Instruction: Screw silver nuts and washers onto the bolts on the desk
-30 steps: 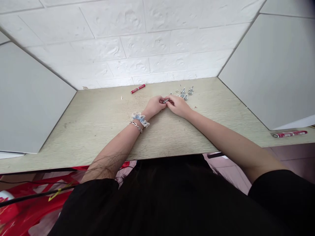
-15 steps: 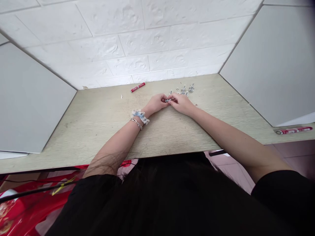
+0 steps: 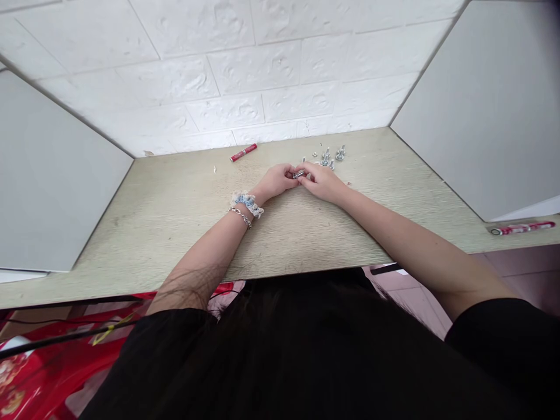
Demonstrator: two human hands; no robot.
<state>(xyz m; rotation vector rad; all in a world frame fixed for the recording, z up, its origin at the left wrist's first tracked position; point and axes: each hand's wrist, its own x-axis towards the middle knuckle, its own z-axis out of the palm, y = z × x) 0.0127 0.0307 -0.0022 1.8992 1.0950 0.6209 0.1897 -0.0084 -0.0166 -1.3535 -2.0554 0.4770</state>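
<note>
Fingertips of both my hands meet around a small silver bolt (image 3: 298, 174) above the wooden tabletop (image 3: 280, 233). My left hand (image 3: 276, 181), with a scrunchie and a chain bracelet at the wrist, pinches its left end. From the other side, my right hand (image 3: 322, 182) grips it between thumb and fingers. Whether a nut or washer is on it is too small to tell. Just behind my right hand stand several upright bolts (image 3: 326, 156) with hardware on them, one more bolt group (image 3: 340, 153) to their right, and a loose nut (image 3: 314, 154).
A red tube (image 3: 243, 153) lies near the white brick wall (image 3: 236, 111), with a small white scrap (image 3: 214, 170) in front of it. Another red tube (image 3: 522, 228) lies at the right front edge. Grey panels (image 3: 56, 175) flank the table on both sides.
The bolt has turned slightly between my fingertips, and my right fingers have shifted a little over it. The whole view has moved slightly; the other items stay in place.
</note>
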